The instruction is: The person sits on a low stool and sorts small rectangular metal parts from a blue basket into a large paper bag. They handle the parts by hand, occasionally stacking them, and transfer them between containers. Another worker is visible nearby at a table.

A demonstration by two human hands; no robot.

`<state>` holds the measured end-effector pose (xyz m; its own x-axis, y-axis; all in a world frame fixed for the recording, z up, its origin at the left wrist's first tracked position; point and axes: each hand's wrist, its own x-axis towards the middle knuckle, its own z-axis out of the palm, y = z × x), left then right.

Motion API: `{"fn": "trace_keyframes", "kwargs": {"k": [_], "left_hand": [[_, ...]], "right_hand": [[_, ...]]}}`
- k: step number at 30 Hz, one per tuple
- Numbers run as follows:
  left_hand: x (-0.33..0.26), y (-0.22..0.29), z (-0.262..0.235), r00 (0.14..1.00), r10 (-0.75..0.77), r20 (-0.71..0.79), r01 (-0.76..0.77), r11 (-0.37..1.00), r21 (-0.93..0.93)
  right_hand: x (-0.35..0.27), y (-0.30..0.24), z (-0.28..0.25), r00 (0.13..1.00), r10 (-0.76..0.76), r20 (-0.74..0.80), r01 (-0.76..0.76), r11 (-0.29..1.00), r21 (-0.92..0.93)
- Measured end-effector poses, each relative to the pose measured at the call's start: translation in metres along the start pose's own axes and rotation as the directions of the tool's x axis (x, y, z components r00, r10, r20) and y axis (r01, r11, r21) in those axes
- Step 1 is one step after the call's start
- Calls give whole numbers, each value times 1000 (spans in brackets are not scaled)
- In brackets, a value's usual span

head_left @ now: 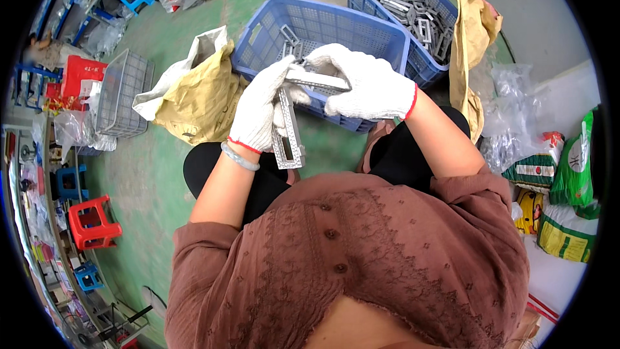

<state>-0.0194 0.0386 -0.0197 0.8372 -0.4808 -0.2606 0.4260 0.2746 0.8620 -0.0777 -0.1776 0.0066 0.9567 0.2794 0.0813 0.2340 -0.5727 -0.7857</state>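
Both gloved hands grip metal frames: the left hand (258, 106) holds an upright frame (287, 132), the right hand (368, 84) a flat strip (316, 81) across it, above the near blue crate (323, 26). Seemingly mid-fitting; alignment comes next.

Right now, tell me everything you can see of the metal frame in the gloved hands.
The metal frame is a grey rectangular piece with an open middle and small holes along its sides. It hangs upright over the lap, near the blue basket. The left hand grips its upper part; the right hand holds a flat metal strip across its top.
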Motion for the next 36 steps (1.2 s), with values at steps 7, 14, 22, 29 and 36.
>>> {"fn": "trace_keyframes", "kwargs": {"k": [7, 14, 22, 29, 36], "left_hand": [[-10, 3, -17, 998, 43, 56, -38, 996, -85], [-16, 1, -27, 991, 101, 83, -98, 995, -32], [-17, -1, -34, 985, 122, 124, -110, 989, -102], [-25, -3, -20, 978, 210, -15, -211, 973, -90], [-1, -19, -42, 982, -43, -184, -2, 972, -233]], "right_hand": [[-6, -3, 6, 999, -36, -18, 40, 931, 363], [-11, -1, 11, 991, -102, -91, 130, 909, 397], [-11, -11, 13, 990, -98, -103, 128, 930, 345], [-4, -3, 22, 997, -18, -81, 42, 951, 307], [16, 7, 36, 943, 334, 12, -243, 659, 711]]}}
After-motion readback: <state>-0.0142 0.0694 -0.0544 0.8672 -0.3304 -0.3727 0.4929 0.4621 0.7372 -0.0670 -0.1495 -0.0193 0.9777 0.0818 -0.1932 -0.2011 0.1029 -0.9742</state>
